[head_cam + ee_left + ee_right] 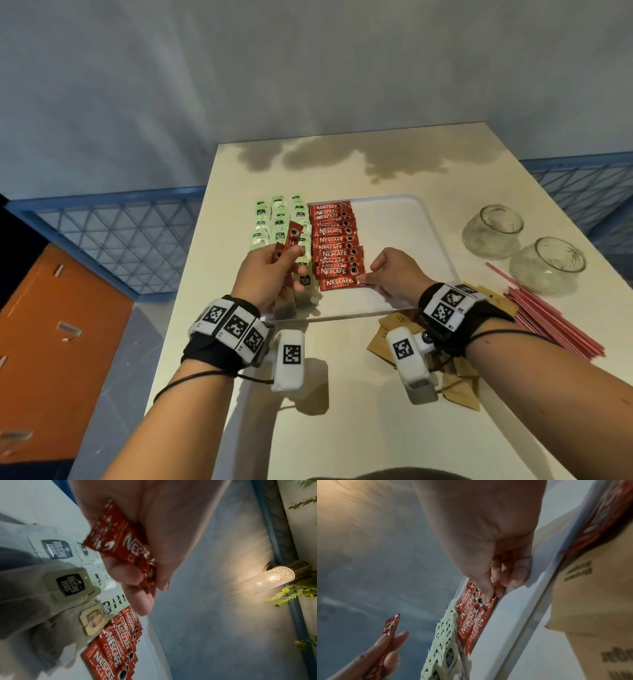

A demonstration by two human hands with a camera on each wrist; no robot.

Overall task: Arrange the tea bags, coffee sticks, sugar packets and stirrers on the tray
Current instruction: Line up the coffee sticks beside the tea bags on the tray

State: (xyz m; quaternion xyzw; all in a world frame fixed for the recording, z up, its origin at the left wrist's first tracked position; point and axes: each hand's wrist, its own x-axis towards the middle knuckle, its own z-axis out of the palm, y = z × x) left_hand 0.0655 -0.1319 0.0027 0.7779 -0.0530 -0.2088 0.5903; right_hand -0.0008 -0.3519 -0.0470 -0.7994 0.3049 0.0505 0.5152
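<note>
A white tray [411, 222] holds columns of green tea bags [279, 219] on its left side and a column of red coffee sticks [337, 240] beside them. My left hand [274, 260] hovers over the tea bags and grips a few loose coffee sticks [287, 245], also visible in the left wrist view [120, 543]. My right hand [364, 279] pinches the right end of the nearest coffee stick [337, 282], which lies flat on the tray; thumb and forefinger [488, 596] meet on it. Brown sugar packets [459, 383] and red stirrers [548, 318] lie on the table.
Two glass jars [491, 229] [546, 265] lie on their sides at the right of the table. The tray's right half is bare. The table's left edge [191, 260] drops to a blue railing and an orange floor.
</note>
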